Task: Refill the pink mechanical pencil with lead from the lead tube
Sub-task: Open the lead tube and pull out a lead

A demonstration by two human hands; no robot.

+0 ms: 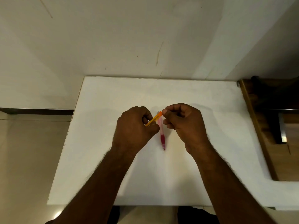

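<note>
The left hand (135, 125) is curled around a slim yellow-orange lead tube (153, 119), angled up to the right. The right hand (181, 120) pinches the tube's orange cap end with bunched fingertips. Between the hands the pink mechanical pencil (162, 135) lies flat on the white table (202, 110): pale translucent barrel, darker magenta grip, tip pointing toward the person.

Worktop (194, 110) looked matt white, smooth. Pink mechanical pencil (162, 135) on it: translucent glossy plastic. Lead tube (155, 118) above worktop: orange translucent plastic.
</note>
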